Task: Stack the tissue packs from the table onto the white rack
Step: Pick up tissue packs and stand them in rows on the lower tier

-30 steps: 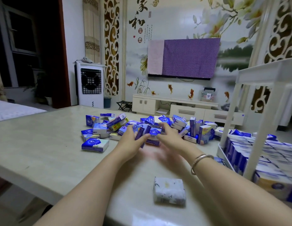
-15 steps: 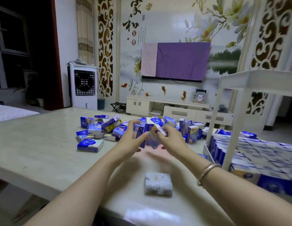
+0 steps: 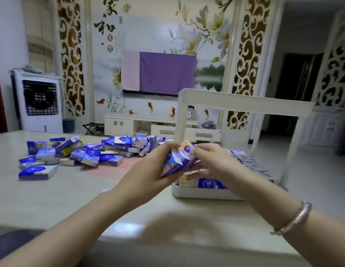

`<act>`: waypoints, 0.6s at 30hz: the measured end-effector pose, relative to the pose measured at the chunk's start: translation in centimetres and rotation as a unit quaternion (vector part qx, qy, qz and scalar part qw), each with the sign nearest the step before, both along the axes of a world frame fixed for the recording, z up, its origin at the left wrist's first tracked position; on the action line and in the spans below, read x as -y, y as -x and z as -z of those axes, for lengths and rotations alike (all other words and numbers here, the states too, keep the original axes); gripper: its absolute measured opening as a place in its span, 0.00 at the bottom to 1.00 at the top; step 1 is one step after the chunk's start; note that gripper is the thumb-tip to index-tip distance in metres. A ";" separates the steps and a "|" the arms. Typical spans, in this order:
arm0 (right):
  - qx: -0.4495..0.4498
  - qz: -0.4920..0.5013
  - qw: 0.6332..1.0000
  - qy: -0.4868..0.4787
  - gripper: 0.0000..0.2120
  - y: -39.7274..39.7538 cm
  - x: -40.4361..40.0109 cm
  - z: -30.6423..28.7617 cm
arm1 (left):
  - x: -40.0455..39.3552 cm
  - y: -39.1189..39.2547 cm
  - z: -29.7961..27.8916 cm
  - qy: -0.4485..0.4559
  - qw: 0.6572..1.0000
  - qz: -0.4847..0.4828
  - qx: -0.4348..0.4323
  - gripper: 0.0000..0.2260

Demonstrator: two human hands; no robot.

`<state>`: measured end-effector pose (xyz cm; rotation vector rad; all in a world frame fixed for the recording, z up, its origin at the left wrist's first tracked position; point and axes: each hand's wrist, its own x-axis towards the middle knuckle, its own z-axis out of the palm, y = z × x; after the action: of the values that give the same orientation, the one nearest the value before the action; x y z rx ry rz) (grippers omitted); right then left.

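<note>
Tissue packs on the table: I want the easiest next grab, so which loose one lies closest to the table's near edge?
The flat blue pack at the pile's front left, apart from the rest; the other loose packs lie farther back.

Near side of the counter (image 3: 75, 197) is bare, easy reach. Loose tissue packs (image 3: 90, 154) clutter the far left; the white rack (image 3: 243, 104) and its posts block the right.

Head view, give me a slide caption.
Both hands hold a bunch of tissue packs above the white rack's lower tray.
</note>
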<state>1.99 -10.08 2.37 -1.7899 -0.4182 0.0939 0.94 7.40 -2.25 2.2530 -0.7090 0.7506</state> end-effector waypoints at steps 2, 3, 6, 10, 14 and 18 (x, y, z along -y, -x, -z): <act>-0.009 0.028 1.000 -0.012 0.09 0.0 2.0 -0.4 | 1.9 -0.1 -1.0 -0.021 1.000 0.009 0.005 0.22; -0.006 0.044 0.999 -0.011 0.10 0.0 3.1 -0.6 | 3.0 -0.5 -1.4 -0.023 1.000 0.021 0.003 0.22; 0.065 0.119 0.990 0.031 0.09 -0.8 6.7 -1.2 | 6.6 -3.1 -2.3 -0.027 0.999 0.040 -0.019 0.21; 0.267 0.330 0.878 0.221 0.05 -4.0 12.4 -1.5 | 11.0 -7.8 -1.9 -0.038 0.998 0.033 -0.050 0.20; 0.223 0.401 0.800 0.387 0.11 -8.7 15.6 -0.6 | 12.9 -12.2 -0.4 -0.027 0.996 0.021 -0.086 0.20; 0.183 0.403 0.790 0.425 0.11 -12.7 16.6 1.6 | 13.2 -14.6 0.8 0.047 0.993 0.038 -0.106 0.19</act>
<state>14.68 -26.70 0.79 -2.7524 0.2178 -0.8032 15.53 -5.85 -3.09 2.1668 -0.6389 0.4891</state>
